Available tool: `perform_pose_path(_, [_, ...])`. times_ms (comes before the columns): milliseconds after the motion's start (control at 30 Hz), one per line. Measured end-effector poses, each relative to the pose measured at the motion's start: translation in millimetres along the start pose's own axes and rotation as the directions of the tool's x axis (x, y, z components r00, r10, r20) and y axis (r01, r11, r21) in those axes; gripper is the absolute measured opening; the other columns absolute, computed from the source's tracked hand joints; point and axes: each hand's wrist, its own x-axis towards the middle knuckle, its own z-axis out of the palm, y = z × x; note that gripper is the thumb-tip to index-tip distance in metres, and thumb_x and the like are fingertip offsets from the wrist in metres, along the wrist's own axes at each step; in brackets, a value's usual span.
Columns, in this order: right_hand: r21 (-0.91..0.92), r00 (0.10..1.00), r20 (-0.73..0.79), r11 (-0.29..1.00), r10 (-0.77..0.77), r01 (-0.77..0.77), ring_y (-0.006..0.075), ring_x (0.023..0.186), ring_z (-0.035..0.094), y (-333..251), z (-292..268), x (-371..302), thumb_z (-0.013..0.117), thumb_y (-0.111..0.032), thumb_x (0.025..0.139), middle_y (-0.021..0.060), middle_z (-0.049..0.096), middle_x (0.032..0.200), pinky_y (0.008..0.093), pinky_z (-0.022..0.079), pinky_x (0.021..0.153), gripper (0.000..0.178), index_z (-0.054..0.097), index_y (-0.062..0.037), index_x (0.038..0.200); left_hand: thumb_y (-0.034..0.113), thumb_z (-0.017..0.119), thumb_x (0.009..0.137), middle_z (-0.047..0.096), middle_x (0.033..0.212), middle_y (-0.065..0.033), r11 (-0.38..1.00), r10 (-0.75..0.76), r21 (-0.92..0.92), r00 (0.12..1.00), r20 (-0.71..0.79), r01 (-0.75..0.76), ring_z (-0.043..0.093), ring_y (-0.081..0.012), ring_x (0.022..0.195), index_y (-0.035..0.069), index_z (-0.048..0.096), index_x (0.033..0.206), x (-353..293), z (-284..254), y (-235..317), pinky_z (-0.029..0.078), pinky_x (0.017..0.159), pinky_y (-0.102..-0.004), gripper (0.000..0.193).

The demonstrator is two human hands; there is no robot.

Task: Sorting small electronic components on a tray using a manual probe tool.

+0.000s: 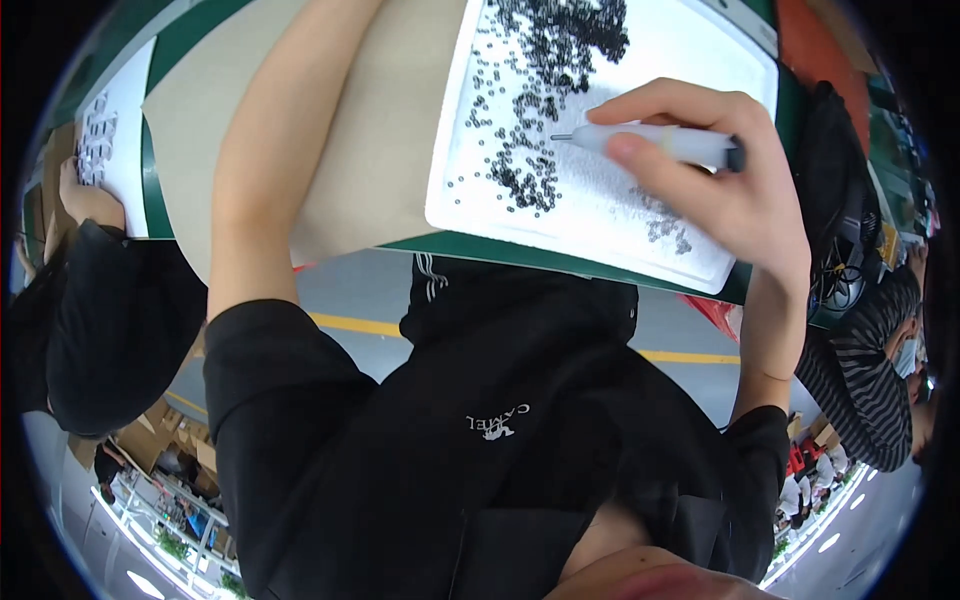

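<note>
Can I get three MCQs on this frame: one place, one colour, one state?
1. Where does the pen tip rest?
A. on the white tray among the small rings
B. on the tan mat
C. on the floor

2. What colour are the small rings on the tray?
A. red
B. black
C. yellow

3. How is the right hand?
A. open and empty
B. flat on the tray
C. closed around the pen

Answers:
1 A: the tip of the pen sits on the white tray, beside a cluster of rings, not on the tan mat.
2 B: the rings are black against the white surface.
3 C: the fingers of the right hand wrap the pen barrel, thumb pressed on it. The left hand is out of frame; only its forearm shows.
</note>
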Motion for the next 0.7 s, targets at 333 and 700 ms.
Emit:
perform_pose_path(333, [0.68, 0.966, -0.226, 0.731, 0.127, 0.062, 0.0055, 0.068, 0.057, 47, -24, -16, 0.062, -0.011, 0.097, 0.0092, 0.071, 0.099, 0.0208, 0.042, 0.054, 0.03, 0.069, 0.0004, 0.124, 0.015, 0.068, 0.09, 0.061, 0.1, -0.0181, -0.249, -0.563, -0.805, 0.596, 0.573, 0.538, 0.063, -0.0365, 0.088, 0.002, 0.063, 0.108, 22, 3, 16, 0.054, 0.08, -0.0407, 0.023])
perform_pose_path(700, [-0.208, 0.745, -0.64, 0.976, -0.186, 0.064, 0.0139, 0.059, 0.065, 26, -3, -2, 0.07, -0.013, 0.095, 0.0127, 0.073, 0.078, 0.0256, 0.047, 0.053, 0.031, 0.069, 0.0049, 0.12, 0.03, 0.06, 0.103, 0.057, 0.095, -0.013, -0.272, -0.567, -0.834, 0.62, 0.542, 0.48, 0.069, -0.0316, 0.082, 0.001, 0.045, 0.1, 29, -43, 148, 0.063, 0.08, -0.0445, 0.033])
